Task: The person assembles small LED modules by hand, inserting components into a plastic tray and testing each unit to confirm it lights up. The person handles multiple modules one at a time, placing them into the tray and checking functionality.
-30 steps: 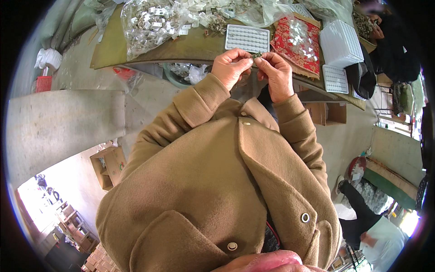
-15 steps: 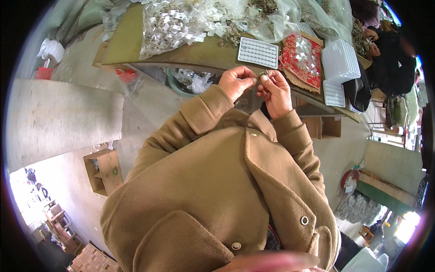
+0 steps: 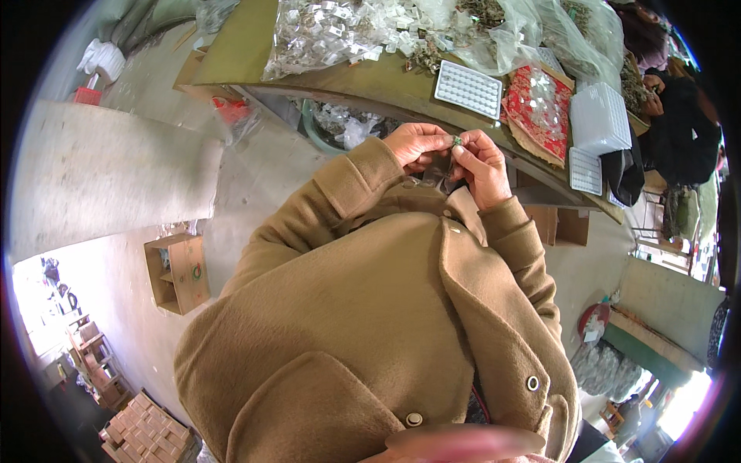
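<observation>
Just in front of the table's edge, my left hand (image 3: 417, 147) and my right hand (image 3: 482, 168) meet with their fingertips. Thumb and fingers of each are pinched round a small greenish piece (image 3: 457, 141), too tiny to tell its kind. Beyond the hands, a white tray (image 3: 468, 89) with rows of small cells lies on the table (image 3: 363, 86). Right of it is a red patterned pad (image 3: 519, 99) with clear little pieces heaped on it. A loose pile of small brownish-green bits (image 3: 424, 57) rests behind the tray.
Clear plastic bags of white-tagged pieces (image 3: 316, 35) cover the far table. Stacked clear trays (image 3: 600, 119) stand at the right, near a person in dark clothes (image 3: 679, 127). Under the table sits a tub (image 3: 310, 123); cardboard boxes (image 3: 185, 270) are on the floor.
My hands have shifted slightly right and down in the view, still pinched together. The view itself has turned, so the table and trays appear farther right. The piece now shows green between the fingertips.
</observation>
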Demonstrator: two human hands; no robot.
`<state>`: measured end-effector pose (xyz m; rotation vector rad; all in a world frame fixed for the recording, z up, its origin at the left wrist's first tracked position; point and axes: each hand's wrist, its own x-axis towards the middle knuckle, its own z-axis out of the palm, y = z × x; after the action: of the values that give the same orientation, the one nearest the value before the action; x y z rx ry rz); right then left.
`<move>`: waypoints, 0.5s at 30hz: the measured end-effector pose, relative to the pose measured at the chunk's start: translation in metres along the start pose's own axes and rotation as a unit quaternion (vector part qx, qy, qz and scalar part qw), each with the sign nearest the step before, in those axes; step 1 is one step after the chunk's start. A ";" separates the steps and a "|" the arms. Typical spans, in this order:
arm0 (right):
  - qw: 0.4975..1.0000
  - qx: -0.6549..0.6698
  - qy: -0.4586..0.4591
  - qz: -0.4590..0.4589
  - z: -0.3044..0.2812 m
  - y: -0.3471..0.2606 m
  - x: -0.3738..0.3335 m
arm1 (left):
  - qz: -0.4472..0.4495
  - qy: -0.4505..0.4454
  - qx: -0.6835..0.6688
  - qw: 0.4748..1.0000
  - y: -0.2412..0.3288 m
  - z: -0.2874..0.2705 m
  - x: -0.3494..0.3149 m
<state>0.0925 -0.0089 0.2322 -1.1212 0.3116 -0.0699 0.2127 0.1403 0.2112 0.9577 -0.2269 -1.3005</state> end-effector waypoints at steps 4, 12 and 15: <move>0.998 -0.063 -0.017 -0.011 -0.004 0.003 0.009 | -0.067 0.031 0.017 0.997 0.001 -0.009 0.001; 0.991 -0.104 -0.065 -0.046 -0.004 0.004 0.030 | -0.087 0.002 -0.121 0.989 0.006 -0.025 0.009; 0.991 -0.107 -0.056 -0.054 -0.009 0.003 0.035 | -0.055 -0.004 -0.037 0.998 0.016 -0.031 0.013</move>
<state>0.1230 -0.0225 0.2185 -1.3497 0.1595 -0.0709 0.2476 0.1428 0.1994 0.9123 -0.1325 -1.4046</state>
